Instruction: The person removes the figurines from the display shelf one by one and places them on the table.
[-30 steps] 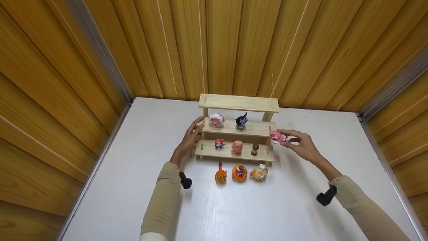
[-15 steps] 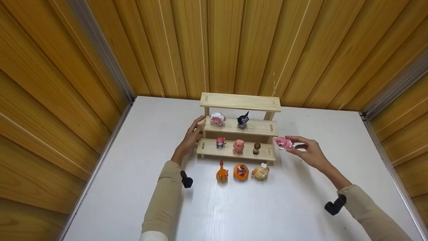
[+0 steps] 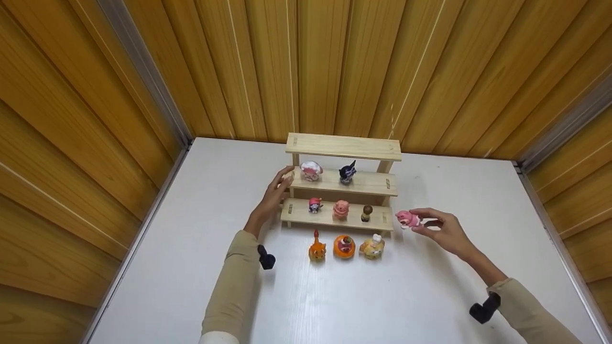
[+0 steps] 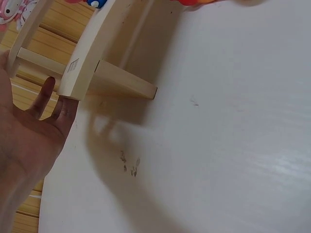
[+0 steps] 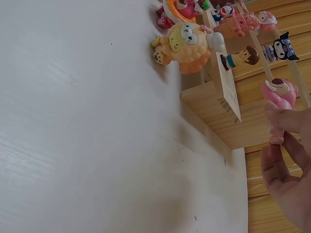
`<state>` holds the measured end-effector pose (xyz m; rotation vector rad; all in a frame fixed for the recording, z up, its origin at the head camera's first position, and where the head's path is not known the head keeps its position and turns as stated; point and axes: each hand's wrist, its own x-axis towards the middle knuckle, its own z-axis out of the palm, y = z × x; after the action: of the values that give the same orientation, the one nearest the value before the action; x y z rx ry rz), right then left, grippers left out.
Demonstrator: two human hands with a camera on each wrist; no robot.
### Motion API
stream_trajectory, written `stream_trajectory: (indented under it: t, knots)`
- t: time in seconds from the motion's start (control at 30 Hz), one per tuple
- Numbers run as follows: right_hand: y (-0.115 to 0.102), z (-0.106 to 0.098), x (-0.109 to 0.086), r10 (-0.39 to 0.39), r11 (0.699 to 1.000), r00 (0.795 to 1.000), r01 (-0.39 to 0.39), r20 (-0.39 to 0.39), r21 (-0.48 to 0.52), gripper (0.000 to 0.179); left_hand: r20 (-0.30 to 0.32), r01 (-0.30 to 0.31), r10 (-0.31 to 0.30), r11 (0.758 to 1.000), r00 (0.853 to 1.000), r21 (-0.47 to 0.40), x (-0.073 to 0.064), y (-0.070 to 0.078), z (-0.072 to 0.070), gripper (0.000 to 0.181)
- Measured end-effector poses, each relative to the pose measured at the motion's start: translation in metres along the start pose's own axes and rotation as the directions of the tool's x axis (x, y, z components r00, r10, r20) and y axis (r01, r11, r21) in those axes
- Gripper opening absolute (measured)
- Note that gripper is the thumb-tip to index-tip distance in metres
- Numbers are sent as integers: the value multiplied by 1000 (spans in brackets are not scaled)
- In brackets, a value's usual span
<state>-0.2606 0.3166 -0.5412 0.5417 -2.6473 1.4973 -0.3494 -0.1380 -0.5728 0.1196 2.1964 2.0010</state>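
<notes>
My right hand [image 3: 444, 231] pinches a pink bear figurine [image 3: 408, 219] between thumb and fingers, held in the air just right of the lowest tier of a wooden stepped shelf [image 3: 343, 145]. In the right wrist view the figurine [image 5: 281, 94] has a pink head and a pale muzzle. My left hand [image 3: 271, 197] rests against the left end of the shelf around its middle tier, fingers fairly straight. Seen from the left wrist, its fingertips touch the end of a shelf board [image 4: 80, 77]; the thumb is mostly cut off.
On the middle tier stand a white-capped pink figurine [image 3: 311, 171] and a black-hooded one [image 3: 347, 173]. The lowest tier bears three small figurines. In front on the white table [image 3: 334, 301] are an orange fox-like figurine [image 3: 317, 249], an orange ring figurine [image 3: 344, 246] and a yellow sheep-like one [image 3: 372, 247].
My right hand has moved the pink bear figurine down and right, from beside the middle tier to beside the lowest tier. The left hand stays at the shelf's end.
</notes>
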Motion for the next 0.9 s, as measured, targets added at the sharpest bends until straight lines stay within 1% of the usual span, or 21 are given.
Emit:
stream_trajectory:
  t: [0.13,0.2,0.3,0.37,0.47,0.73,0.9]
  knots:
    - [2,3,-5,-6,1000,1000,6,-4,-12,37,-3,1,-1,1000,1000,-7,0,0,0,47]
    - [3,4,-7,-14,1000,1000,14,-10,-2,36,-3,0,0,1000,1000,-6,0,0,0,47]
    - [5,5,-11,-31,999,999,32,-16,24,35,1,-11,11,1000,1000,0,1,0,0,48]
    - [6,6,-14,-44,997,999,46,-18,64,34,5,-19,19,1000,1000,-1,0,0,0,47]
    - [7,7,-18,-51,995,999,52,-19,83,32,16,-31,31,1000,999,-7,1,-2,0,48]
    - [11,9,-28,-23,997,1000,23,-1,73,29,9,-8,8,1000,1000,0,-1,0,2,47]
    - [14,12,-32,-17,998,1000,16,19,53,29,-1,13,-13,1000,1000,-21,-3,2,1,48]
